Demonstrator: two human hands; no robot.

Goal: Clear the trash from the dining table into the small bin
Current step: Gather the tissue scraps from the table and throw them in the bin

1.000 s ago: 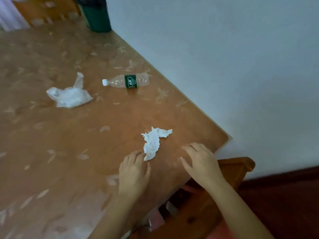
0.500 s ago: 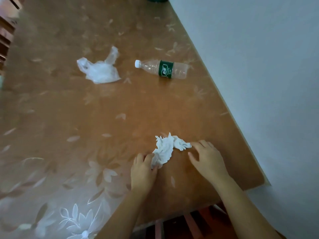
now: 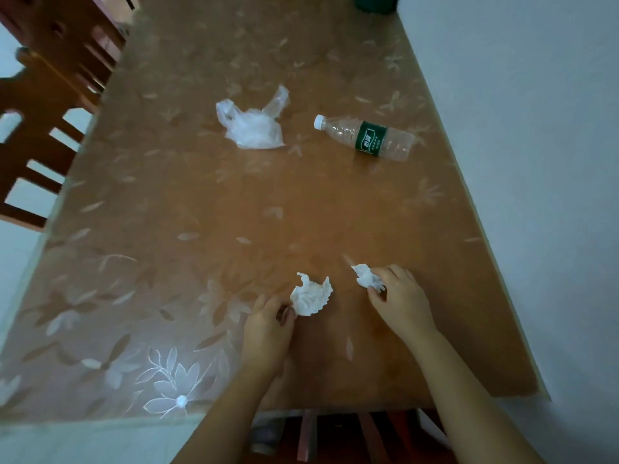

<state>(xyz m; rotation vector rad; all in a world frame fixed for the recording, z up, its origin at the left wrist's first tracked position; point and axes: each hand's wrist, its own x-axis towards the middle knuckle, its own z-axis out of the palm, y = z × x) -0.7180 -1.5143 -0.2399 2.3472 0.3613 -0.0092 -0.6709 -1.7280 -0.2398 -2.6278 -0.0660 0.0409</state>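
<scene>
Brown flower-print worktop [image 3: 207,209] runs along a pale wall [image 3: 536,128], wooden chairs [image 3: 43,105] off the left edge; left hand [image 3: 268,333] pinches the bigger crumpled tissue [image 3: 311,294] at the near edge, right hand [image 3: 400,298] is closed on a smaller tissue wad [image 3: 366,277]. Farther back, well apart from both hands, a scrunched plastic bag [image 3: 253,127] sits left of an empty water bottle [image 3: 365,137] lying on its side.
</scene>
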